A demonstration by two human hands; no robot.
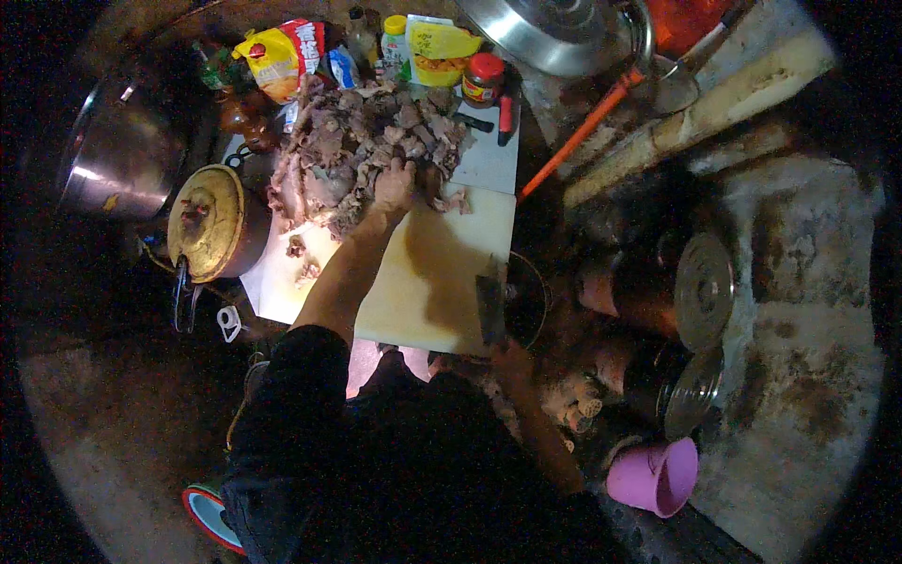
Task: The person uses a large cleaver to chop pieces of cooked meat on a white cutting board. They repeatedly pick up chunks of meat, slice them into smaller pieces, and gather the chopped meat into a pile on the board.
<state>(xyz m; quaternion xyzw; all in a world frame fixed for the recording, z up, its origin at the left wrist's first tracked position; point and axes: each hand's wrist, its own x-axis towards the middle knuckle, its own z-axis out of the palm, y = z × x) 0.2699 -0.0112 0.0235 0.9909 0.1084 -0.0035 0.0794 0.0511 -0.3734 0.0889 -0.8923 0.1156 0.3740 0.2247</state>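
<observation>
A large heap of cut meat pieces [345, 141] covers the back part of a pale cutting board [451, 261]. My left hand [394, 185] reaches into the front of the heap, its fingers bent over the meat; whether they grip a piece cannot be told. Low at the board's right front edge, my right hand [509, 352] holds a broad-bladed cleaver [490, 303], its dark blade over the board's edge. A few small meat scraps [308, 273] lie on the board left of my left forearm. Much of my right hand is in shadow.
Behind the meat stand a red-lidded jar [483, 79], seasoning bags [440, 53] and bottles. A lidded pressure cooker [204, 222] is at left, a steel pot [116, 158] behind it. An orange-handled tool [585, 134] slants at right. A pink bucket [652, 476] stands low right.
</observation>
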